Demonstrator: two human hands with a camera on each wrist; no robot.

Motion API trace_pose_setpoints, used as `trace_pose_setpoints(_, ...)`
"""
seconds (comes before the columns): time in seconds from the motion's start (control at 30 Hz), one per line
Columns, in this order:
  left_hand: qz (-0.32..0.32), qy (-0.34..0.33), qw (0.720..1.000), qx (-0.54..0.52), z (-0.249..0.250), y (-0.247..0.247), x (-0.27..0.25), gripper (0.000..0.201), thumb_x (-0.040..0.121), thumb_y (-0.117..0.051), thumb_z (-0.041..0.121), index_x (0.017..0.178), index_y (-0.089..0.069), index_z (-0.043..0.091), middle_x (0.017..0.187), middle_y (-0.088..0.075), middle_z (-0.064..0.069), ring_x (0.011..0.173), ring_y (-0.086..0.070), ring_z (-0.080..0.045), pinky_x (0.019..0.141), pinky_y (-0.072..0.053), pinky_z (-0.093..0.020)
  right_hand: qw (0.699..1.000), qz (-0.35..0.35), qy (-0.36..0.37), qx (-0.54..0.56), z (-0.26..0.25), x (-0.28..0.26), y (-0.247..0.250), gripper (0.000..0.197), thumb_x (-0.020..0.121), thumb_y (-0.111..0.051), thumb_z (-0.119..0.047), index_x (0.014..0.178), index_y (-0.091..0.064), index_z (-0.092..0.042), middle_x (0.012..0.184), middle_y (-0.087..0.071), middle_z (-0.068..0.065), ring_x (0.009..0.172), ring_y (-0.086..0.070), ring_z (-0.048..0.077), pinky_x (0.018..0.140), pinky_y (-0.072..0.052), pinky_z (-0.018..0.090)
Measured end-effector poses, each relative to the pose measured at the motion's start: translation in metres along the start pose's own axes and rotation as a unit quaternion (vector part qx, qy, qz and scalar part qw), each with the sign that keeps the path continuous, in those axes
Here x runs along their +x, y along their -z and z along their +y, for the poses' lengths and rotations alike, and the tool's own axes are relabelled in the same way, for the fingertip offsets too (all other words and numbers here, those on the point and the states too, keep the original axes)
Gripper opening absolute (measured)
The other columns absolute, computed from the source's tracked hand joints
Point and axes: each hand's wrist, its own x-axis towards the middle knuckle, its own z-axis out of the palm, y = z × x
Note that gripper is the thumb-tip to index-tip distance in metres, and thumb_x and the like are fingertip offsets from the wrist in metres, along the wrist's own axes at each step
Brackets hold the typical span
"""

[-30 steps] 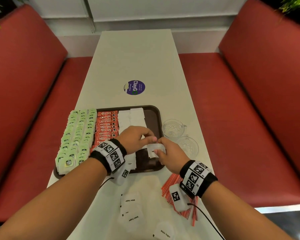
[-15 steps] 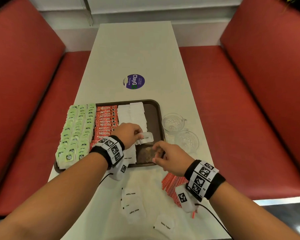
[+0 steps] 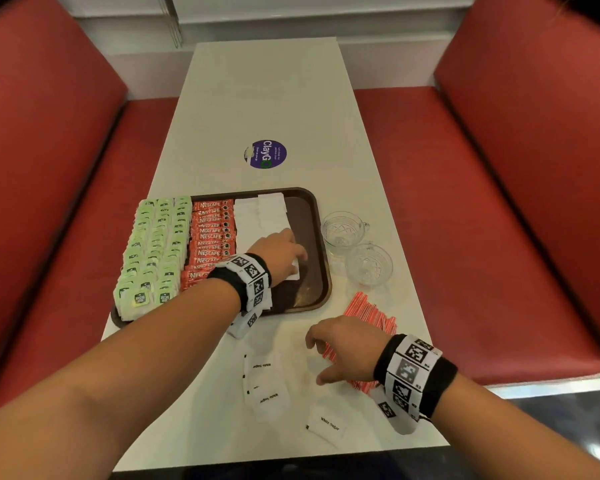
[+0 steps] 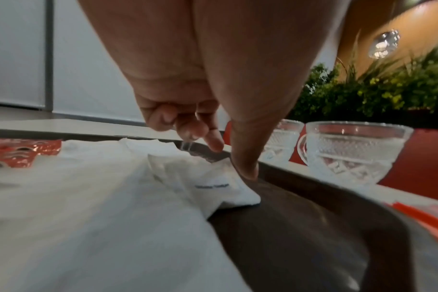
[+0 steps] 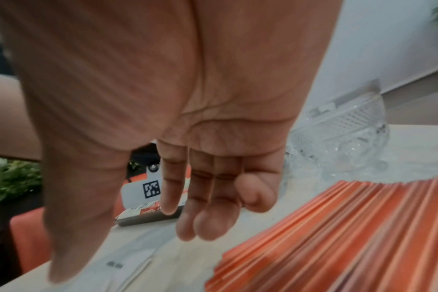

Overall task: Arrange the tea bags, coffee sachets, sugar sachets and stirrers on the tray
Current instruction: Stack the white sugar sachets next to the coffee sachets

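A brown tray [image 3: 321,237] carries rows of green tea bags [image 3: 153,244], red coffee sachets [image 3: 212,233] and white sugar sachets [image 3: 257,216]. My left hand [image 3: 297,258] is over the tray's right part. Its thumb [image 4: 245,170] presses the edge of one sugar sachet [image 4: 213,185] lying on the row; the other fingers curl loosely above it. My right hand [image 3: 321,358] hovers above the table with relaxed, spread fingers [image 5: 208,223], holding nothing. It is just left of the red stirrers [image 3: 371,313] and above three loose sugar sachets [image 3: 267,386].
Two glass cups [image 3: 343,230] stand on the table right of the tray. A purple round sticker [image 3: 265,154] is further back. Red benches [image 3: 49,168] run along both sides. The table's near edge [image 3: 257,459] is close behind the loose sachets.
The right hand let go of the sachet and drew back from the tray toward the loose sachets. The left hand carried the sachet onto the sugar row and laid it down.
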Motion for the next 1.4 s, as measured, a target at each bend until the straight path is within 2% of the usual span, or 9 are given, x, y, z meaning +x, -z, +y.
trace_pose_setpoints(0.13, -0.043, 0.023, 0.999, 0.022, 0.001, -0.002, -0.001, 0.03, 0.094, -0.063, 0.026, 0.125, -0.064, 0.027, 0.127, -0.046, -0.004, 0.112, -0.054, -0.027, 0.099, -0.047, -0.039, 0.999, -0.025, 0.011, -0.032, -0.008, -0.003, -0.01, 0.061, 0.078, -0.08, -0.049, 0.127, -0.054, -0.025, 0.114, -0.061, -0.005, 0.099, -0.058, 0.018, 0.086, -0.052, 0.036)
trace_pose_setpoints(0.3, 0.003, 0.014, 1.0, -0.013, 0.0, 0.002, -0.018, 0.035, 0.095, -0.062, 0.031, 0.13, -0.06, 0.029, 0.131, -0.046, -0.001, 0.113, -0.054, -0.025, 0.099, -0.047, -0.039, 0.993, -0.063, 0.02, -0.095, -0.021, -0.004, -0.024, 0.068, 0.073, -0.085, -0.044, 0.129, -0.053, -0.024, 0.119, -0.056, -0.001, 0.099, -0.058, 0.023, 0.083, -0.051, 0.037)
trace_pose_setpoints(0.43, 0.035, -0.01, 0.998, -0.056, 0.005, 0.013, -0.049, 0.028, 0.095, -0.06, 0.037, 0.122, -0.064, 0.029, 0.125, -0.052, 0.003, 0.111, -0.054, -0.019, 0.094, -0.046, -0.033, 0.986, -0.083, 0.02, -0.143, -0.024, -0.003, -0.036, 0.067, 0.072, -0.087, -0.037, 0.128, -0.053, -0.022, 0.12, -0.052, 0.001, 0.097, -0.058, 0.027, 0.081, -0.054, 0.043)
trace_pose_setpoints(0.67, -0.077, -0.097, 0.992, -0.004, 0.022, -0.003, -0.113, 0.024, 0.093, -0.061, 0.044, 0.111, -0.067, 0.028, 0.105, -0.059, 0.008, 0.101, -0.056, -0.014, 0.088, -0.047, -0.032, 0.986, -0.081, 0.033, -0.141, -0.023, 0.002, -0.04, 0.047, 0.084, -0.078, -0.027, 0.125, -0.056, -0.021, 0.113, -0.062, 0.003, 0.099, -0.058, 0.026, 0.083, -0.051, 0.04)
trace_pose_setpoints(0.8, -0.147, -0.133, 0.98, 0.027, 0.03, -0.024, -0.136, 0.034, 0.087, -0.069, 0.047, 0.116, -0.065, 0.03, 0.109, -0.059, 0.007, 0.103, -0.054, -0.014, 0.084, -0.045, -0.03, 0.984, -0.087, 0.038, -0.149, -0.025, 0.003, -0.041, 0.033, 0.088, -0.073, -0.023, 0.119, -0.062, -0.019, 0.108, -0.064, 0.004, 0.099, -0.058, 0.027, 0.081, -0.048, 0.038)
trace_pose_setpoints(0.93, -0.192, -0.142, 0.97, 0.046, 0.036, -0.042, -0.147, 0.049, 0.081, -0.075, 0.044, 0.125, -0.06, 0.028, 0.119, -0.053, 0.002, 0.109, -0.052, -0.02, 0.087, -0.045, -0.035, 0.982, -0.089, 0.02, -0.166, -0.029, 0.007, -0.037, 0.008, 0.091, -0.069, -0.017, 0.097, -0.067, -0.013, 0.096, -0.064, 0.006, 0.092, -0.06, 0.029, 0.072, -0.045, 0.034)
trace_pose_setpoints(1.13, -0.196, -0.15, 0.967, 0.06, 0.042, -0.049, -0.145, 0.046, 0.08, -0.078, 0.036, 0.122, -0.062, 0.026, 0.12, -0.05, 0.0, 0.11, -0.051, -0.024, 0.083, -0.043, -0.035, 0.984, -0.044, 0.001, -0.171, -0.03, 0.006, -0.038, 0.038, 0.093, -0.069, -0.019, 0.126, -0.055, -0.007, 0.117, -0.061, 0.015, 0.106, -0.06, 0.033, 0.084, -0.047, 0.039)
trace_pose_setpoints(1.3, -0.204, -0.163, 0.962, 0.08, 0.045, -0.048, -0.14, 0.036, 0.079, -0.078, 0.033, 0.111, -0.065, 0.021, 0.116, -0.053, -0.001, 0.107, -0.05, -0.024, 0.076, -0.037, -0.033, 0.986, -0.055, -0.027, -0.157, -0.031, 0.013, -0.037, 0.026, 0.095, -0.065, -0.014, 0.119, -0.062, -0.005, 0.112, -0.067, 0.016, 0.099, -0.065, 0.033, 0.087, -0.055, 0.042)
trace_pose_setpoints(1.4, -0.213, -0.167, 0.96, 0.076, 0.045, -0.045, -0.139, 0.025, 0.082, -0.076, 0.031, 0.101, -0.067, 0.017, 0.109, -0.06, -0.002, 0.103, -0.053, -0.025, 0.079, -0.044, -0.035, 0.985, -0.061, -0.033, -0.156, -0.031, 0.017, -0.036, 0.022, 0.096, -0.059, -0.008, 0.117, -0.066, -0.002, 0.112, -0.067, 0.018, 0.1, -0.066, 0.035, 0.086, -0.055, 0.041)
